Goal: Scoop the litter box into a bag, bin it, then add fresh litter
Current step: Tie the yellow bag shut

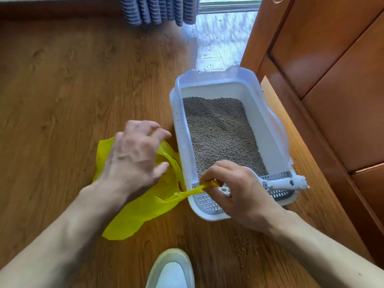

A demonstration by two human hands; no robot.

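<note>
Though grated, litter box holding litter

Bag: bright yellow. Litter box: white (translucent upper rim). Litter: grey-brown granules. Scoop: white. Floor: brown woodgrain. Curtain: blue-white striped.

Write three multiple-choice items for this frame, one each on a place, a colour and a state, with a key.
1. Where does the scoop lie?
A. on the floor by the shoe
B. on the grated near end of the litter box
C. inside the bag

2. What colour is the bag?
A. yellow
B. black
C. blue

3. What is the right hand doing?
A. gripping the scoop
B. resting flat on the floor
C. pinching a bag handle

Key: 1 B, the scoop rests across the grate; 2 A, the plastic is bright yellow; 3 C, its fingers pinch a stretched handle over the box rim, while the left hand hovers spread above the bag.
</note>
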